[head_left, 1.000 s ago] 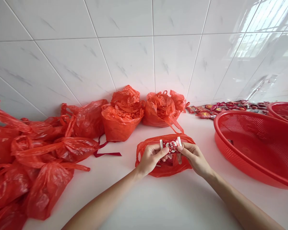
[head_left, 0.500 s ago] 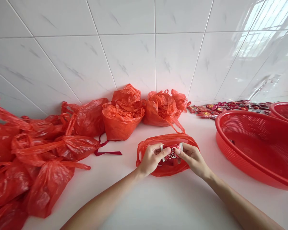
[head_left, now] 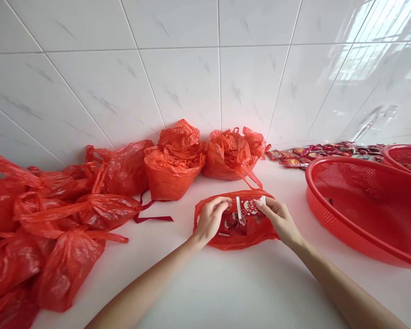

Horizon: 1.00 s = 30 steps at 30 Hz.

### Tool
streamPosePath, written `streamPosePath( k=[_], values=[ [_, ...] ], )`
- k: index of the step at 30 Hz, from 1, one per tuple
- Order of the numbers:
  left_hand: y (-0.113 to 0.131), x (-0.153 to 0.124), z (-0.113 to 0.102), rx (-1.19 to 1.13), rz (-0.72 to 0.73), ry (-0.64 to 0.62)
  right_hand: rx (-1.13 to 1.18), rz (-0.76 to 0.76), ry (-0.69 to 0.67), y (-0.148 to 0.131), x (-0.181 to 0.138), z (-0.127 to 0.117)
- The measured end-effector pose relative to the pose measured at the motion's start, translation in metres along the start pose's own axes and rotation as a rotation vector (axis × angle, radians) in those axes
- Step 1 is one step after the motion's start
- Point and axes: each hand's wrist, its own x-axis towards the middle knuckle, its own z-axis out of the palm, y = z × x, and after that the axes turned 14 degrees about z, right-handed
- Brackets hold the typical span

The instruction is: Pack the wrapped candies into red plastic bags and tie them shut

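An open red plastic bag (head_left: 241,239) lies on the white counter in front of me. My left hand (head_left: 210,218) curls over the bag's left rim, its fingers closed on the plastic. My right hand (head_left: 279,218) pinches a small red-and-white packet (head_left: 249,207) at the bag's mouth. More small red packets lie inside the bag, partly hidden by the plastic.
Several filled red plastic bags (head_left: 55,214) crowd the left and the back by the tiled wall. A large red mesh basket (head_left: 366,201) stands at the right, a second one (head_left: 406,157) behind it. Loose red packets (head_left: 315,153) lie along the wall. A dark red ribbon (head_left: 152,218) lies near the bags.
Both hands held the packet above the bag; now the left hand has let go and grips the bag's rim, while the right hand holds the packet alone at the bag's mouth.
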Motion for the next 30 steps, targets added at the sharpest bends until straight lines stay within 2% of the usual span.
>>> streamPosePath(
  k=[2,5,7,15,19,24,30],
  values=[
    [-0.003,0.002,-0.002,0.097,0.009,-0.010,-0.083,-0.012,0.042,0.007,0.004,-0.001],
    [-0.006,0.002,-0.003,0.206,0.037,-0.057,-0.266,-0.073,0.188,0.016,0.009,-0.001],
    [-0.007,0.002,-0.004,0.267,0.066,-0.093,-0.340,-0.110,0.222,0.019,0.010,-0.001],
    [-0.015,-0.004,-0.001,0.455,0.295,-0.288,-0.494,-0.185,0.178,0.022,0.009,-0.003],
    [-0.019,-0.006,0.000,0.526,0.358,-0.339,-0.621,-0.235,0.062,0.027,0.009,-0.003],
    [-0.023,-0.006,0.000,0.559,0.390,-0.270,-0.841,-0.289,-0.017,0.032,0.009,-0.004],
    [-0.023,-0.004,-0.002,0.535,0.493,-0.102,-0.992,-0.317,-0.002,0.028,0.007,-0.004]
  ],
)
